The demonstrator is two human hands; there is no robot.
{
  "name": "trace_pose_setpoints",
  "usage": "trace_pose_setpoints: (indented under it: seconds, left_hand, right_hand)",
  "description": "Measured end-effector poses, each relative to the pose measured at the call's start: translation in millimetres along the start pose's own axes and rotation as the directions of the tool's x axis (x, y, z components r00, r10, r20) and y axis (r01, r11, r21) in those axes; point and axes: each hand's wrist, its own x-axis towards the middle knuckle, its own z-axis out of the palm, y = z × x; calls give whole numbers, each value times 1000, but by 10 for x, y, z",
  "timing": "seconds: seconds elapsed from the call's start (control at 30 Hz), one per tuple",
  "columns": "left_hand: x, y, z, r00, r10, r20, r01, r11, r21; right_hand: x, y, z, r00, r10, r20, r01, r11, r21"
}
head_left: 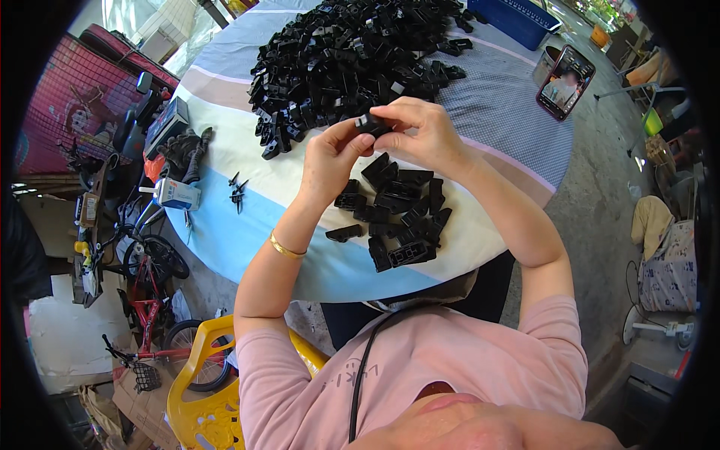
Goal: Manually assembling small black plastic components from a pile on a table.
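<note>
Both hands meet over the table, holding one small black plastic part (369, 124) between them. My left hand (330, 159) pinches its near left side with thumb and forefinger. The fingers of my right hand (426, 136) close on its right side. Beyond the hands spreads a large heap of similar black plastic parts (352, 56). Nearer to me, below the hands, a smaller group of black plastic parts (401, 199) lies loosely together. The fingers cover some of the held part, so its exact kind cannot be made out.
A round table (259, 259) has a striped cloth. On its left lie thin black pieces (238, 193), a small blue-and-white box (178, 194) and dark gloves (184, 154). A blue basket (517, 21) and a propped phone (566, 82) stand at the far right. A yellow chair (196, 375) is at lower left.
</note>
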Motion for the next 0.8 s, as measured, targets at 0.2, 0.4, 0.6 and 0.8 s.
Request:
trace_pose_setpoints:
  seconds: [0.2, 0.4, 0.6, 0.8]
  left_hand:
    - [-45, 13, 127, 991, -133, -1, 120, 899, -422]
    - [-38, -75, 92, 993, -105, -63, 52, 829, -557]
    - [106, 71, -239, 997, 67, -46, -68, 997, -35]
    - [-69, 45, -123, 820, 219, 529, -527, 647, 550]
  right_hand:
    - [-42, -72, 83, 976, -214, -39, 197, 944, -264]
    - [3, -134, 193, 927, -371, -50, 312, 841, -442]
    - [135, 330, -216, 953, 184, -239, -187, 982, 12]
    - [149, 482, 55, 976, -192, 99, 216, 852, -477]
